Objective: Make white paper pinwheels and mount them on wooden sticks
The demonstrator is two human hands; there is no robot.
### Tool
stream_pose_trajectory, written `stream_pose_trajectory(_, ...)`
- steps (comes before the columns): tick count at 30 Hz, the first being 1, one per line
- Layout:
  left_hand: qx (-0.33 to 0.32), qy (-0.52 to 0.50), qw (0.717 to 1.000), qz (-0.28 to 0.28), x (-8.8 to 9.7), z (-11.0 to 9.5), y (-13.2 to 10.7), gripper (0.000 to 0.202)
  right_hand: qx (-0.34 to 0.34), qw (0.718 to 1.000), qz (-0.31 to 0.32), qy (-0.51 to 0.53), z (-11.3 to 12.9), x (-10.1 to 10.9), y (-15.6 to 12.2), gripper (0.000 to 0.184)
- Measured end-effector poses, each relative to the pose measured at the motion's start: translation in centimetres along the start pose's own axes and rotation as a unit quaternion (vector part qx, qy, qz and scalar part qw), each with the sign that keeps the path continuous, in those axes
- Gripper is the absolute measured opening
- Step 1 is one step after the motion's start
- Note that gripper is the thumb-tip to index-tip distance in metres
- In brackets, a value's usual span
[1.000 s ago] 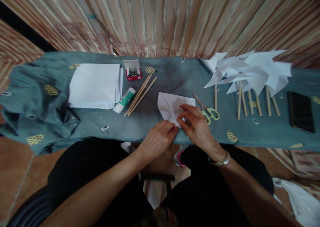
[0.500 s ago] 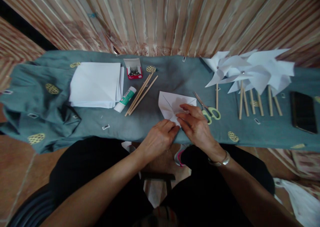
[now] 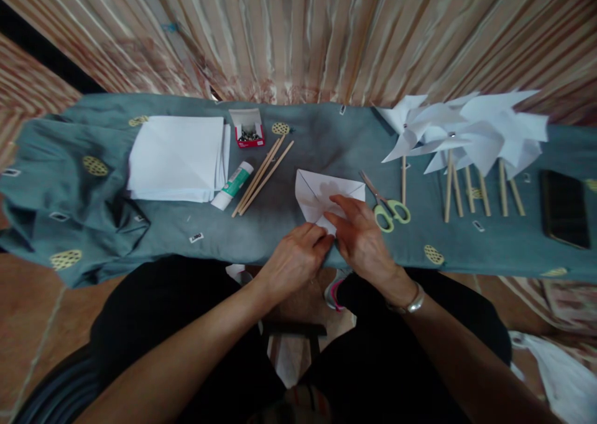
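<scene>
Taking the white sheet [image 3: 318, 186] as the dial's centre, it is lying on the cloth-covered desk [image 3: 242, 240], right before the person. The left hand [image 3: 295, 253] is coming in from 7 o'clock, its fingers bunching and apparently pinching the near edge. The right hand [image 3: 361, 237] is reaching over from about 4 o'clock, its fingers curving loosely onto the paper; whether it is gripping anything, one cannot tell. The step in hand seems to be working the near corner between the fingertips, which is apparently calling for steady holding and light, careful finger pressure.

The scissors [image 3: 384, 201] are lying at 3 o'clock, just beside the sheet and close to the right hand, so they are crowding that side most. The hands themselves are hiding the near corner. Wooden sticks [image 3: 267, 178] and a glue stick [image 3: 233, 184] are resting towards 9 o'clock, an open red box [image 3: 250, 142] is sitting around 10, and a paper stack [image 3: 180, 156] is lying farther out between them. Paper pinwheels [image 3: 476, 138] are overlapping at 2 o'clock; a phone [image 3: 565, 209] is lying well apart at 3.
</scene>
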State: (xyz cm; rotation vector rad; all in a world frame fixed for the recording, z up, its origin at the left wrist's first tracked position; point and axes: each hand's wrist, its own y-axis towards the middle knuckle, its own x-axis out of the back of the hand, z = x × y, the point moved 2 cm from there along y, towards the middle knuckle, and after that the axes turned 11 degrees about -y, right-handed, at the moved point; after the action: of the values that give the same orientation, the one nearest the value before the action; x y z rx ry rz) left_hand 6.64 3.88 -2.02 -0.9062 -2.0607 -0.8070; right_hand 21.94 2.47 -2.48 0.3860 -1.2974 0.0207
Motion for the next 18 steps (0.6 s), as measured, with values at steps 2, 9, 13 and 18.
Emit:
stream_pose_trajectory(2,0.007,0.002,1.0,0.002,0.0,0.0,0.0,0.018,0.008,1.0,0.01,-0.014,0.4,-0.1,0.1,0.033)
stream_pose_trajectory(9,0.028,0.002,1.0,0.005,-0.1,0.1,0.0,0.024,0.014,0.999,-0.009,-0.048,0.9,-0.7,0.1,0.032)
stream_pose_trajectory(13,0.024,0.002,1.0,0.015,0.0,0.1,0.1,0.022,0.004,1.0,-0.005,-0.023,0.7,-0.6,-0.2,0.033)
stream_pose_trajectory(18,0.024,-0.007,1.0,0.009,0.1,0.0,0.0,0.018,-0.059,0.992,-0.066,0.089,-0.6,0.4,-0.2,0.036)
